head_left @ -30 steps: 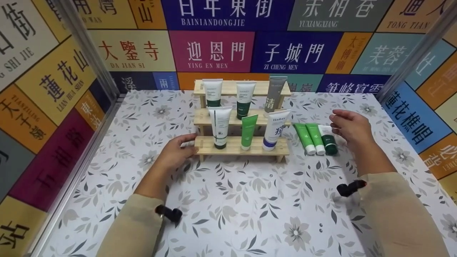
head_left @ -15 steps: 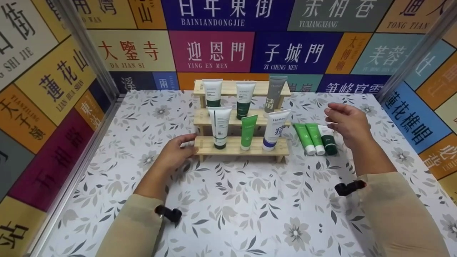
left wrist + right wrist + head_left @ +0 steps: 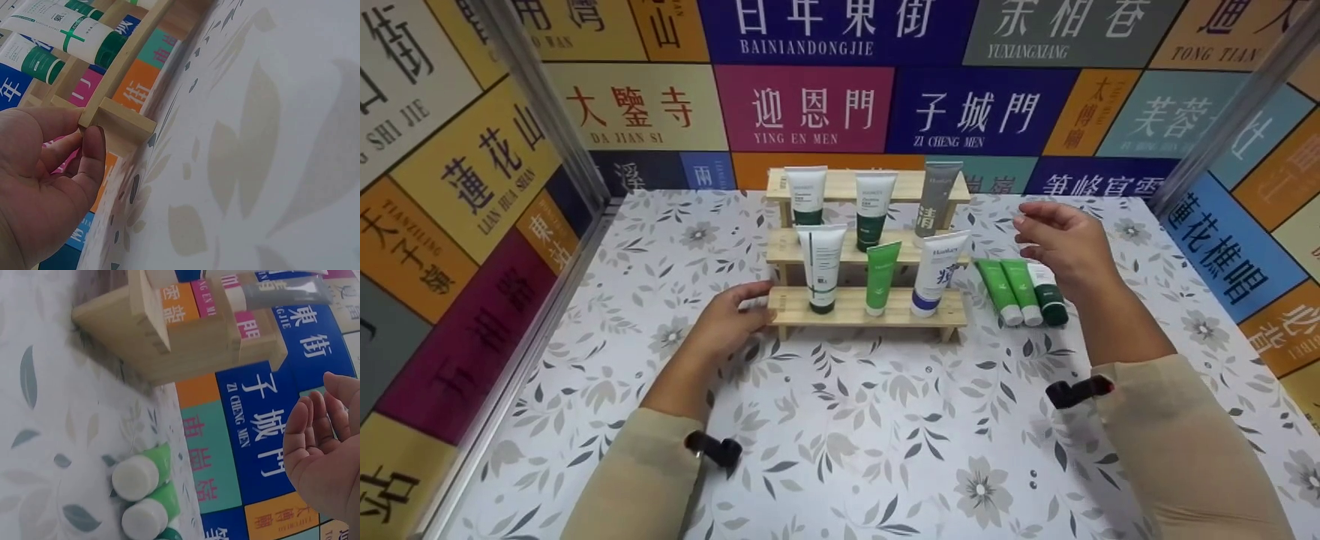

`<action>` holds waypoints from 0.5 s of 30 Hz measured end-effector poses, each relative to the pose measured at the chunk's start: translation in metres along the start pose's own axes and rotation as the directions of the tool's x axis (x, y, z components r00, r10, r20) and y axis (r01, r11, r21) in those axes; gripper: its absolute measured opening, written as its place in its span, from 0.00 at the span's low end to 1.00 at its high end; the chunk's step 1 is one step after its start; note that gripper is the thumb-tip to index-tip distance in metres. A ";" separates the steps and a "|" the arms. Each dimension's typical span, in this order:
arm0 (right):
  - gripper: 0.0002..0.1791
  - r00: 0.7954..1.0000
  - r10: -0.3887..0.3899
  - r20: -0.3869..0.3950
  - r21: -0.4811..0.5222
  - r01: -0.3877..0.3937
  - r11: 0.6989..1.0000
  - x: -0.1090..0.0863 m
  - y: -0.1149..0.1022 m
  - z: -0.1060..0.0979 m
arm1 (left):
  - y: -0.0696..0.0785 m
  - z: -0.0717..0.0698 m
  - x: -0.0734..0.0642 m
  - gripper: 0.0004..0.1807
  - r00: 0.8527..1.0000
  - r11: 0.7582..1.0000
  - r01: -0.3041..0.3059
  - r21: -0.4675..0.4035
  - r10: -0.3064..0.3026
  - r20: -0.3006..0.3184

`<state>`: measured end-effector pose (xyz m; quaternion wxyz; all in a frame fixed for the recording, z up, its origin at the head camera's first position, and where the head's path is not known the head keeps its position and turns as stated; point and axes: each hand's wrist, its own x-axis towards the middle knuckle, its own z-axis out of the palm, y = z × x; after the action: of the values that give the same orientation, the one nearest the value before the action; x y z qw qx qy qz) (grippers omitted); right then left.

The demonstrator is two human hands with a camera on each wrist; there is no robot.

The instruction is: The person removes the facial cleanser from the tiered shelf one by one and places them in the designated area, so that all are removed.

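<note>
A stepped wooden stand (image 3: 847, 319) bears several squeeze tubes on its tiers. My left hand (image 3: 735, 319) pinches the left end of its lowest step; in the left wrist view the thumb and fingers meet at the corner of the wooden board (image 3: 130, 115). On that step are a white tube (image 3: 823, 262), a small green tube (image 3: 881, 277) and a white tube with a purple cap (image 3: 937, 274). My right hand (image 3: 1069, 244) hovers to the right of the stand with loosely bent fingers, holding nothing. In the right wrist view the hand (image 3: 323, 450) is apart from everything.
Two green tubes (image 3: 999, 292) and a white tube with a dark green cap (image 3: 1051, 304) lie side by side on the floral tabletop (image 3: 840, 450), right of the stand. Higher up stand two white-and-green tubes (image 3: 876, 206) and a grey tube (image 3: 939, 195). Printed panels (image 3: 802, 109) enclose the table.
My right hand has moved left and farther back, from beside the lying tubes toward the stand's right side. The left hand and the stand have stayed in place.
</note>
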<state>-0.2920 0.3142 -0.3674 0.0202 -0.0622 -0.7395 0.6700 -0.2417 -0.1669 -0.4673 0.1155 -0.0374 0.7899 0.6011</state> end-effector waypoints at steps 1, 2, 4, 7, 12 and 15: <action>0.21 1.000 -0.010 0.001 0.003 0.010 1.000 0.000 -0.001 0.004 | 0.000 0.000 0.000 0.32 1.000 1.000 -0.004 -0.001 0.004 -0.001; 0.21 1.000 -0.021 0.003 0.006 0.021 1.000 -0.001 -0.003 0.007 | 0.000 0.000 -0.001 0.32 1.000 1.000 -0.006 -0.002 0.006 -0.003; 0.20 0.999 -0.046 0.015 0.018 0.046 0.999 -0.001 -0.005 0.014 | 0.001 0.001 -0.001 0.32 1.000 1.000 -0.011 -0.003 0.011 -0.004; 0.20 0.998 -0.064 0.025 0.015 0.064 0.998 -0.001 -0.008 0.022 | 0.001 0.001 -0.002 0.32 1.000 1.000 -0.012 -0.003 0.012 -0.008; 0.21 0.997 -0.075 0.032 0.036 0.074 0.997 0.000 -0.014 0.032 | 0.000 0.001 -0.001 0.32 1.000 1.000 0.002 -0.012 -0.002 -0.008; 0.22 0.996 -0.087 0.034 0.043 0.086 0.995 0.000 -0.020 0.036 | 0.001 0.002 -0.001 0.32 1.000 1.000 0.012 -0.015 -0.012 -0.007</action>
<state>-0.2969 0.2764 -0.3515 0.0374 -0.0177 -0.7277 0.6847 -0.2404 -0.1650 -0.4666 0.1158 -0.0452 0.7856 0.6061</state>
